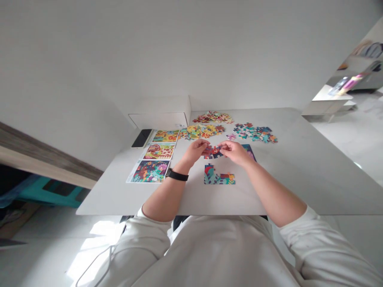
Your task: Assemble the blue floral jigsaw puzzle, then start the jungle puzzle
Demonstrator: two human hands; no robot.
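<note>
Between both hands is a small group of dark blue and red jigsaw puzzle pieces [216,152]. My left hand [196,152] pinches its left side, thumb and fingers together. On the right side, the fingertips of my right hand [235,152] are closed on the same group. Nearer to me lies a joined L-shaped puzzle section [220,180] in teal, red and orange. Partly hidden behind my right hand is another dark blue puzzle section [249,152]. A single pink-purple puzzle piece [231,136] rests just beyond my hands. The fingers cover part of the held pieces.
Beyond my hands are piles of yellow pieces [199,131], red-and-cream pieces [213,116] and teal-blue pieces [254,133]. Left of them lie a sheet with three pictures [158,156] and a phone [141,138]. A white box [160,119] stands against the wall.
</note>
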